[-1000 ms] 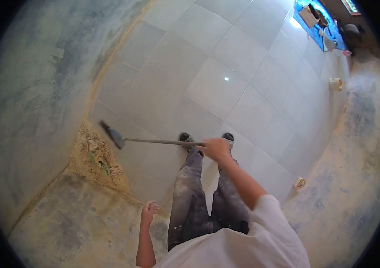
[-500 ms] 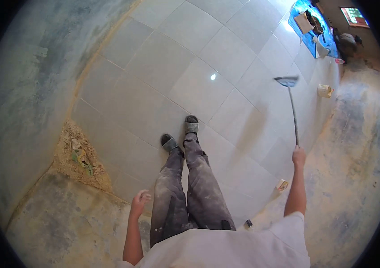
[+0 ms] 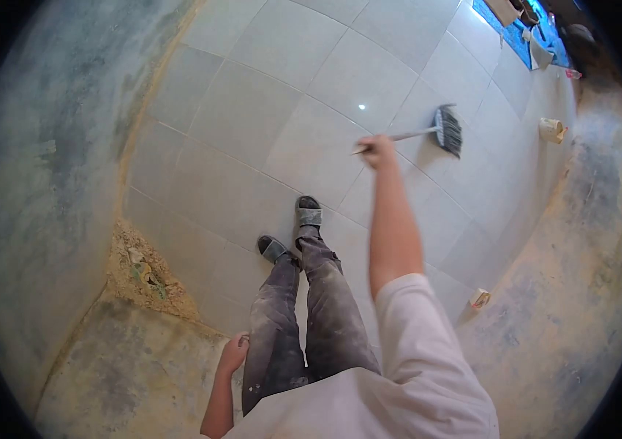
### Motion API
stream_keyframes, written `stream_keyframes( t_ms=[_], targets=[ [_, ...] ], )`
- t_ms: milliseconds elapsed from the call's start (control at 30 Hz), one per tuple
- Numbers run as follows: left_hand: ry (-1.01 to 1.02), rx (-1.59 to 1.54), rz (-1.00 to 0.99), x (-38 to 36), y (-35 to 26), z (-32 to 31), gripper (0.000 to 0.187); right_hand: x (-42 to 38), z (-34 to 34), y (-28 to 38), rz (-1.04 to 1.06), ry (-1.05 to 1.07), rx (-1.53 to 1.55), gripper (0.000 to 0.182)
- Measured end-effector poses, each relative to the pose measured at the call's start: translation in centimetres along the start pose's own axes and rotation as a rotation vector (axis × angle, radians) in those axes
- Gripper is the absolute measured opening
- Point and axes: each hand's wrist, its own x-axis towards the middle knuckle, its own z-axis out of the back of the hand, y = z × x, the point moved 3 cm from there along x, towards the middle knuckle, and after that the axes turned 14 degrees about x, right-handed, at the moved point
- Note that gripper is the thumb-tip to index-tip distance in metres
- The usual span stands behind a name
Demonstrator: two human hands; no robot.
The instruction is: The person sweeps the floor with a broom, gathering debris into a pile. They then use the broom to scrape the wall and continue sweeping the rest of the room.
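My right hand is closed round the handle of a broom, out in front of me above the tiled floor. The broom's dark bristle head is to the right of the hand, tilted over the tiles, with a light shaft leading back to my grip. My left hand hangs beside my left thigh, its fingers loosely bent and nothing visible in them.
Crumbled mortar and debris fill a corner gap at left, beside the wall. To the right are a pale bucket and a small box. A blue sheet with items on it lies at the far right.
My right hand has swung forward and left with the broom, whose shaft now lies nearly sideways instead of pointing away. The left hand has come in closer to my thigh.
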Motion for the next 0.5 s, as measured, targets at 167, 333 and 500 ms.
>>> stream_keyframes(
  t_ms=[167, 333, 500],
  targets=[
    [-0.109, 0.345, 0.069, -2.3, -5.1, 1.2, 0.029, -10.7, -22.9, -0.8, -0.571, -0.331, 0.699, 0.041],
    [-0.11, -0.266, 0.115, -4.5, 0.7, -1.8, 0.031, -33.4, -36.4, -6.3, -0.828, -0.075, 0.147, 0.036],
    [-0.123, -0.341, 0.224, -9.6, 4.3, -3.0, 0.034, -56.2, -42.4, -5.4, -0.818, 0.288, -0.137, 0.035]
  ],
)
